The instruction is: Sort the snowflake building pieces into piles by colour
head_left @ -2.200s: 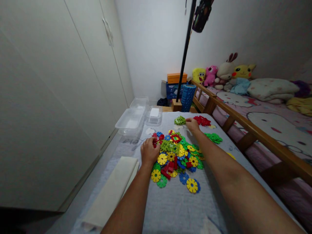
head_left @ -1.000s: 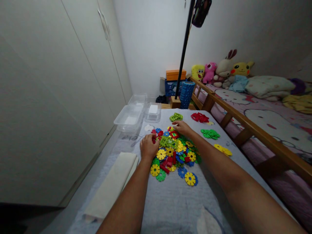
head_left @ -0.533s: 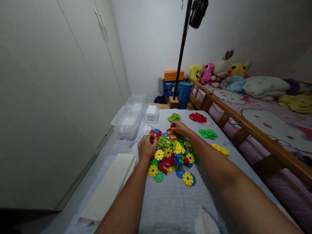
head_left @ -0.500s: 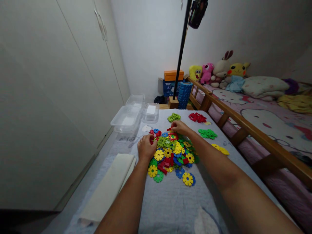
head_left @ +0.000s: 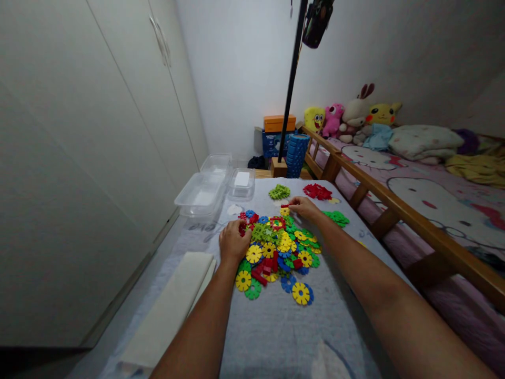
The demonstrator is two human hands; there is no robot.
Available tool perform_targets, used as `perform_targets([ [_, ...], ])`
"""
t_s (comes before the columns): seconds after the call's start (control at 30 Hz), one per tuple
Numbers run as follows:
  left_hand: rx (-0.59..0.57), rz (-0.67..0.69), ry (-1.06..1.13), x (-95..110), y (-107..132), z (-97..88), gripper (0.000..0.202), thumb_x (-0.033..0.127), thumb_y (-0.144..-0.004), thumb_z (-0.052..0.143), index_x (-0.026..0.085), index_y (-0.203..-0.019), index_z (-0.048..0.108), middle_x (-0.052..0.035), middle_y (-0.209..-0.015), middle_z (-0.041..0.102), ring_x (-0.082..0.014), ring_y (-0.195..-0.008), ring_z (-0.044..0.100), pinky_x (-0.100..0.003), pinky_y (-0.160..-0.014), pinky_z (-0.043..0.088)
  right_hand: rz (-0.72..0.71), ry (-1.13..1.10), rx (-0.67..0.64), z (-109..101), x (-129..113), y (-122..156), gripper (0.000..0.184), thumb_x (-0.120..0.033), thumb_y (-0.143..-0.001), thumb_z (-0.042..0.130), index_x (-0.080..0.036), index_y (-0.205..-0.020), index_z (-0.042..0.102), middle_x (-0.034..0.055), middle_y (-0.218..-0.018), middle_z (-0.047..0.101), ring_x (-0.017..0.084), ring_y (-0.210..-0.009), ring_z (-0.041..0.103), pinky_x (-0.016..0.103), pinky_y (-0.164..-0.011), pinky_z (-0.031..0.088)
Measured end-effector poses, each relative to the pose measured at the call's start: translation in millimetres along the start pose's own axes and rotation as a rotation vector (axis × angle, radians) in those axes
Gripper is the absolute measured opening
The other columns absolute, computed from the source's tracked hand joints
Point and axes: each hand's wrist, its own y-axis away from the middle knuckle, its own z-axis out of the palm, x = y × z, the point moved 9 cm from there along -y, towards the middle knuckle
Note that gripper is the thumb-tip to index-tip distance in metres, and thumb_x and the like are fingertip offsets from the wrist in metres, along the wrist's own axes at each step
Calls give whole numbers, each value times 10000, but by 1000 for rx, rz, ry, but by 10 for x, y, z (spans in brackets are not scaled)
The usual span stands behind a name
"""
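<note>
A heap of red, yellow, green and blue plastic gear pieces [head_left: 278,251] lies on a grey cloth-covered table [head_left: 276,331]. My left hand [head_left: 232,243] rests closed at the heap's left edge, fingers on red pieces [head_left: 242,229]. My right hand [head_left: 304,206] hovers at the heap's far side, pinching a small red piece [head_left: 284,206]. Sorted piles lie beyond: light green [head_left: 279,192], red [head_left: 317,191] and dark green [head_left: 335,217].
Clear plastic containers [head_left: 201,193] stand at the table's far left. A folded white cloth [head_left: 169,310] lies at the near left. A wooden bed rail [head_left: 398,208] runs along the right, white wardrobe doors [head_left: 98,131] along the left. A black pole [head_left: 289,84] rises behind the table.
My right hand came back from the far piles to the heap, pinched a red piece there and lifted it slightly to the right. My left hand stayed at the heap's left edge.
</note>
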Motion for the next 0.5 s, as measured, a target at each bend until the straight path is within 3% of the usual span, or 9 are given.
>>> perform_targets([
  [0.1, -1, 1, 2, -10, -2, 9, 219, 272, -855, 602, 234, -1060, 667, -49, -1117, 719, -238, -1085, 644, -382, -1003, 448, -54, 32, 55, 3, -38, -4, 70, -191, -675, 658, -185, -710, 598, -41, -572, 568, 113, -549, 502, 209, -527, 368],
  [0.33, 7, 3, -9, -25, -1, 19, 213, 284, -856, 600, 244, -1053, 673, -51, -1109, 717, -242, -1088, 643, -382, -998, 448, -48, -31, -71, 204, -45, 24, 94, -157, -662, 647, -190, -722, 583, -30, -629, 608, 112, -572, 510, 208, -526, 355],
  [0.5, 4, 1, -17, -36, 0, 29, 229, 295, -861, 595, 233, -1068, 668, -61, -1110, 712, -252, -1093, 640, -395, -999, 449, 102, -128, 261, -314, 189, -87, 85, -162, -636, 687, -182, -667, 609, -44, -547, 539, 105, -515, 455, 210, -480, 335],
])
